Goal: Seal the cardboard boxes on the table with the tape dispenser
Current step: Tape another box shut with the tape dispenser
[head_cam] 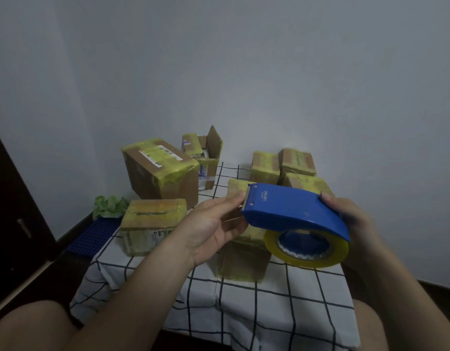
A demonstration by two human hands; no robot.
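Tape dispenser (289,206), blue plastic, held in the air above the table between both hands, with its blade end to the left. A roll of yellowish clear tape (307,262) sits in its rear underside. The right hand (355,219) grips the rounded rear of the dispenser, thumb on top and fingers curled behind. The left hand (211,224), palm up, pinches the blade end between thumb and fingers; whether tape lies between them cannot be told.

Directly beneath the dispenser stands a taped box (241,259) on the checked tablecloth (244,300). At front left lies a low box (153,219) with tape along its top seam. Behind it stands a large sealed box (158,173) bearing a white label, and just beside that an open box (208,158) with one flap upright. Three small taped boxes (297,160) are grouped at rear right, touching one another.

Left of the table, a crumpled green object (109,206) rests by a blue grid mat (92,236).
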